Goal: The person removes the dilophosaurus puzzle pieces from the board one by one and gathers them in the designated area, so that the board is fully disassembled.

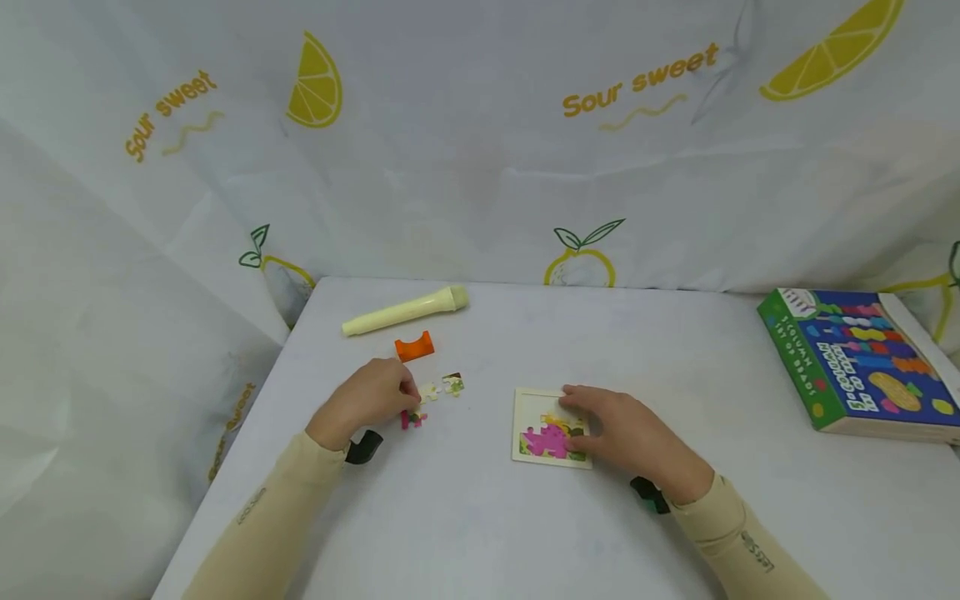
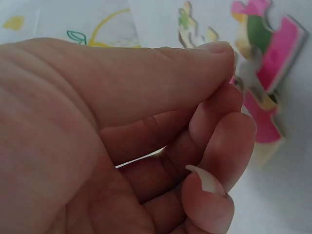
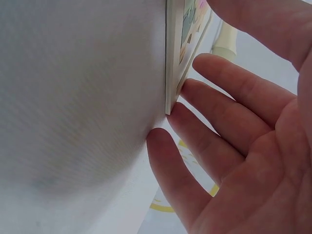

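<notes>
My left hand (image 1: pixel 371 396) is at the loose jigsaw pieces on the left of the table, thumb and fingertips together. In the left wrist view the fingertips pinch a jigsaw piece (image 2: pixel 263 117), pink and mostly hidden behind them. Beside it is another pink and green piece (image 2: pixel 273 44). Two pale pieces, one with brown and green (image 1: pixel 453 384), lie just beyond the hand. My right hand (image 1: pixel 622 429) rests at the right side of a square puzzle tray (image 1: pixel 525 404), partly filled with a pink picture. Its fingers are nearly straight along the tray's edge, the thumb over the picture.
A cream microphone-shaped stick (image 1: pixel 401 312) lies at the table's back left, with an orange curved block (image 1: pixel 415 346) in front of it. A boxed bead set (image 1: pixel 862 358) occupies the right end. A white printed curtain (image 1: pixel 465 167) hangs behind the table.
</notes>
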`<state>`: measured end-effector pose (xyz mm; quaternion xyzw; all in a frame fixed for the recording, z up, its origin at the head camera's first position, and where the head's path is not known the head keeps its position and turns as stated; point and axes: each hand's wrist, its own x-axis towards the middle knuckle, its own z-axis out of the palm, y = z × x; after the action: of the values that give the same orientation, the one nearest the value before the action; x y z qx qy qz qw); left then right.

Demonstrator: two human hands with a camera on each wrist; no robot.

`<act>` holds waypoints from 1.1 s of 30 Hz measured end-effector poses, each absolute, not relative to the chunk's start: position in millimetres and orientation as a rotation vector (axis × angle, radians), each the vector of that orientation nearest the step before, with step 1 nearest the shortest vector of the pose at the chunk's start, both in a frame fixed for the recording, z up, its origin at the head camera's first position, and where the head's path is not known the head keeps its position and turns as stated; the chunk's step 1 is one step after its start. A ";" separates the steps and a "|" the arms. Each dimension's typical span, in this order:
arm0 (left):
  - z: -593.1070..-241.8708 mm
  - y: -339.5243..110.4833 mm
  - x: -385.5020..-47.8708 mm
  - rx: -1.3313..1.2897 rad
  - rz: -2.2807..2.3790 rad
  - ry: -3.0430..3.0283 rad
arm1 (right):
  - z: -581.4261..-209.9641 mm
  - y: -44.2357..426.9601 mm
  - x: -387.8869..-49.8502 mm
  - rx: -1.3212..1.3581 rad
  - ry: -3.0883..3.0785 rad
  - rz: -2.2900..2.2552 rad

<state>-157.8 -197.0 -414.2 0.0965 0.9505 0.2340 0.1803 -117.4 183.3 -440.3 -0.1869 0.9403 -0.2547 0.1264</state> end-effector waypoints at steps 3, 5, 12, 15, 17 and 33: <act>-415.4 -200.9 -155.7 0.258 0.633 2.685 | -439.1 183.8 -117.3 -0.516 2.731 -0.741; -415.8 -201.2 -154.7 0.260 0.623 2.676 | -439.0 184.4 -116.9 -0.505 2.724 -0.747; -413.4 -198.2 -152.7 0.273 0.624 2.656 | -440.5 186.3 -116.9 -0.531 2.726 -0.753; -409.7 -193.9 -154.0 0.289 0.663 2.660 | -440.7 186.6 -118.7 -0.558 2.731 -0.753; -407.5 -187.7 -155.9 0.302 0.694 2.658 | -441.0 186.9 -119.9 -0.573 2.734 -0.750; -422.8 -54.9 -177.5 0.748 0.730 2.500 | -442.5 190.7 -119.9 -0.613 2.760 -0.794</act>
<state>-177.5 -54.9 -422.8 0.2697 0.9011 0.2632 0.2144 -119.9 190.7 -442.5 -0.2076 0.9350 -0.2689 0.1021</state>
